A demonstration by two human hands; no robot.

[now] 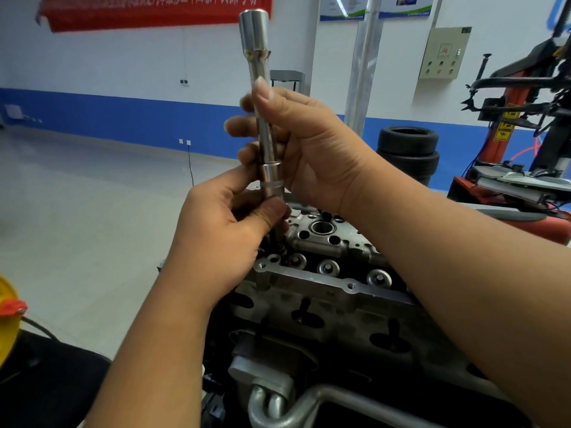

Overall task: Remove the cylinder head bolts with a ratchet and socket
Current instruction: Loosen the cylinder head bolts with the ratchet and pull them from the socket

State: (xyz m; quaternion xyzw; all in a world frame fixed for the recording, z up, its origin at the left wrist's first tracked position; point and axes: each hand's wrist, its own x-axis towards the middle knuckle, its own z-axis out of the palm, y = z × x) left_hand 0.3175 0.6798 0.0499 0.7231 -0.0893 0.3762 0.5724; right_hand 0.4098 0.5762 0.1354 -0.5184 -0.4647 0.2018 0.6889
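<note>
A long chrome extension bar [259, 75] stands upright above the far left end of the cylinder head [327, 291]. A chrome socket [272, 180] is fitted on the bar's lower end. My right hand [306, 149] grips the bar's middle, thumb pressed up along it. My left hand [222, 230] pinches the socket's lower part between thumb and fingers. A dark bolt shank [279, 239] shows just below my left thumb; its lower end is hidden. No ratchet handle is in view.
The engine sits low in front of me, with a metal pipe [278, 406] at its near edge. Stacked tyres [408, 152] and a red tyre changer [519, 143] stand at the right. A yellow object [7, 322] lies at the left edge. Bare floor lies at the left.
</note>
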